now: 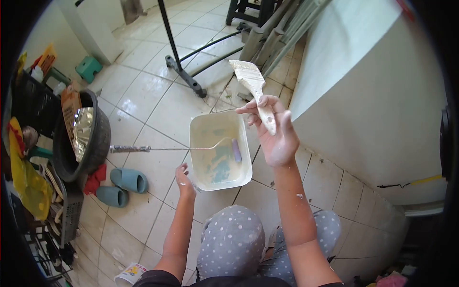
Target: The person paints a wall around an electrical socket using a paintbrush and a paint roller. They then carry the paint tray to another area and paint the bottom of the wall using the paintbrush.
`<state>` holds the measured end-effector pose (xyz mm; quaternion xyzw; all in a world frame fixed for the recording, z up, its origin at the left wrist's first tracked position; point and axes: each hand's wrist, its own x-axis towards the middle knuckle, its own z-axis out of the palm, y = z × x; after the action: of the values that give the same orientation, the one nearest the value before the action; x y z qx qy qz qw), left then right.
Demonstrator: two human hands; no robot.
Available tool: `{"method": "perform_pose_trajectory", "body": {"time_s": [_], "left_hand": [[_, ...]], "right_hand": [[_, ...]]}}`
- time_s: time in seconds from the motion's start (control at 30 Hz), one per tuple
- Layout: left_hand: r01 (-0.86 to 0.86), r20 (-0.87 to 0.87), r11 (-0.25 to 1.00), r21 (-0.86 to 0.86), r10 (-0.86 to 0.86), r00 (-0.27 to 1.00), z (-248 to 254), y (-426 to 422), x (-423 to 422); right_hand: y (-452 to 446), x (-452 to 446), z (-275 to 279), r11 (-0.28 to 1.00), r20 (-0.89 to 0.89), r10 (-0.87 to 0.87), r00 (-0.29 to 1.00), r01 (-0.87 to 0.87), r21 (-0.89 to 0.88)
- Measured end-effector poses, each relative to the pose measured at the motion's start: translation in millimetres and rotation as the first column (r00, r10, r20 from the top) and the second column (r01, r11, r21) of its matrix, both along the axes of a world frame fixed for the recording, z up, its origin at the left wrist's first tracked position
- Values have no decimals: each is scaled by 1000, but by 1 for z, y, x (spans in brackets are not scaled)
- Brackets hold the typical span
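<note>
A white, paint-coated brush [250, 79] is held up by my right hand [277, 138], its bristles pointing up and left and its handle between my thumb and fingers. Pale paint marks that hand. Below and left of it, a whitish rectangular tub [201, 177] stands on the tiled floor, with blue-green patches on its bottom. A paint roller with a purple sleeve [236, 150] rests in the tub; its long handle [130, 149] sticks out over the left rim. Beside the tub's lower left corner is my left hand [184, 180], fingers apart, holding nothing.
Blue-grey slippers [129, 180] and a red cloth [95, 179] lie left. Farther left are a black basin [103, 129] and a dark crate [71, 210]. A black metal stand [187, 81] is ahead, and a pale wall [363, 100] borders the right. A white bucket [130, 275] stands lower left.
</note>
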<state>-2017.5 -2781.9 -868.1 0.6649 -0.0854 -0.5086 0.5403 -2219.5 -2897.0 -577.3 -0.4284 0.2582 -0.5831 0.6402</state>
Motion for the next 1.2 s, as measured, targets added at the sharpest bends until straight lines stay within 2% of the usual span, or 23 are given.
{"method": "perform_pose_trajectory", "body": {"time_s": [0.03, 0.13, 0.17, 0.23, 0.3, 0.4, 0.53, 0.63, 0.7, 0.77, 0.83, 0.93, 0.97, 1.07, 1.17, 1.2], "left_hand": [[-9, 91, 1000, 19, 7, 996, 8, -4, 4], [-107, 195, 989, -106, 126, 973, 36, -23, 8], [-135, 209, 982, -132, 160, 965, 60, -31, 2], [-189, 233, 965, -180, 228, 945, 109, -46, -9], [-130, 137, 950, -285, 175, 975, 138, -56, -21], [-16, 49, 918, -396, 39, 998, 175, -66, -48], [184, -24, 860, -477, -222, 975, 209, -79, -81], [414, 0, 793, -447, -463, 886, 236, -85, -105], [603, 92, 689, -403, -625, 775, 250, -89, -118], [789, 194, 514, -335, -782, 592, 257, -93, -133], [920, 281, 303, -246, -886, 368, 261, -94, -152], [995, 285, -25, -97, -958, 4, 245, -100, -189], [994, 271, -104, -37, -958, -90, 234, -101, -202], [966, 340, -257, 8, -908, -244, 155, -102, -239], [850, 611, -428, 308, -596, -521, 101, -93, -267], [810, 578, -429, 400, -567, -586, 73, -94, -280]], "right_hand": [[-1, -5, 5, 998, -58, -51, 997, 54, 45], [5, -25, 4, 975, -396, -160, 904, 207, 78], [9, -34, 3, 969, -405, -166, 899, 226, 104], [29, -51, 18, 899, -364, -175, 915, 299, 321], [42, -71, 23, 810, -357, -166, 919, 334, 483], [61, -84, 27, 695, -345, -289, 893, 443, 566], [109, -109, 28, 597, -397, -426, 813, 582, 552], [153, -167, 16, 622, -215, -448, 868, 476, 622], [174, -200, 1, 652, -112, -458, 882, 418, 633], [188, -225, -7, 668, -34, -489, 872, 400, 627], [195, -254, -20, 696, -49, -414, 909, 351, 627], [197, -282, -50, 679, -116, -321, 940, 314, 664], [195, -289, -64, 668, -142, -289, 947, 305, 679], [192, -301, -131, 633, 12, -303, 953, 192, 750], [176, -298, -174, 582, 26, -372, 928, 211, 785], [170, -299, -189, 567, 35, -397, 917, 215, 795]]}}
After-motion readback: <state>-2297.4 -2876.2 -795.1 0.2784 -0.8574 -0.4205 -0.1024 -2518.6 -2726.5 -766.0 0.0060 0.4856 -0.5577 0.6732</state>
